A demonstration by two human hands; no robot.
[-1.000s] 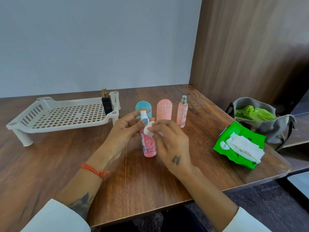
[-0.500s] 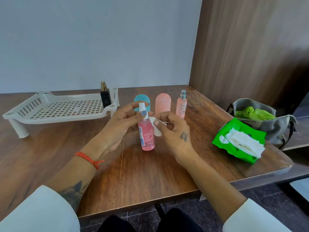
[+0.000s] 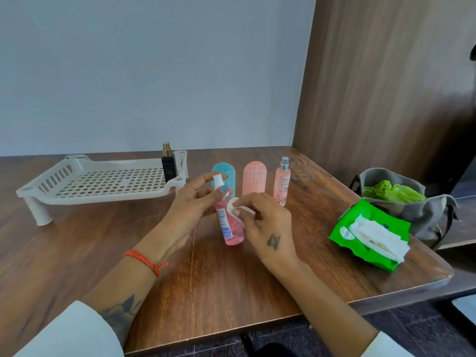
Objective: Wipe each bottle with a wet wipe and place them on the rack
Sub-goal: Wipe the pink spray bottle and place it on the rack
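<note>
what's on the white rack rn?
One black bottle with a gold cap stands upright at the right end of the rack. The rest of its grid shows bare. Under the rack, only the table shows at its front edge; farther back is hidden.

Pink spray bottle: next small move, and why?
Probably draw the wipe down the pink spray bottle. The right hand presses it high on the body, the lower part looks unwiped, and the left hand steadies the top.

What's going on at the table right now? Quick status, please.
Left hand holds pink spray bottle by its top. Right hand presses wet wipe on it. Black bottle on rack. Nothing blocking.
</note>
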